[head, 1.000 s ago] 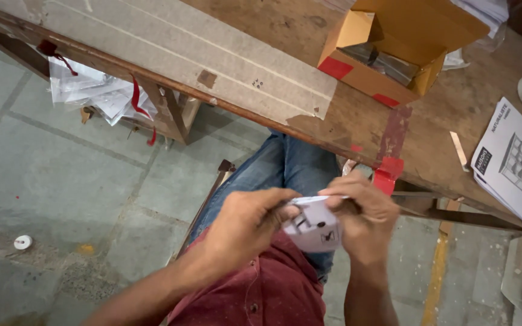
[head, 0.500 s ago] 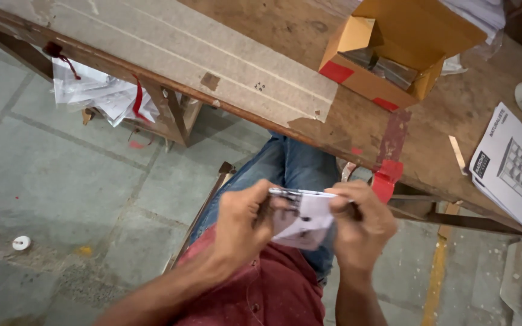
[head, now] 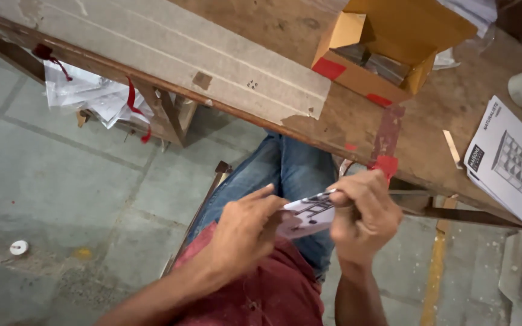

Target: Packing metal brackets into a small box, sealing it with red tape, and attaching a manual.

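A white plate (head: pixel 309 214) is pinched between both hands, left hand (head: pixel 246 232) and right hand (head: pixel 364 214), over the lap below the bench (head: pixel 357 115) edge. It is best kept steadied while worked.

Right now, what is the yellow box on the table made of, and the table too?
The yellow box looks like cardboard: matte, folded flaps, red-taped corners. The table looks like bare, worn wood: brown, stained, scuffed. A pale board on it may be fibreboard; hard to tell.

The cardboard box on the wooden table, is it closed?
No, the cardboard box on the wooden table has its flaps up, and dark items show inside it.
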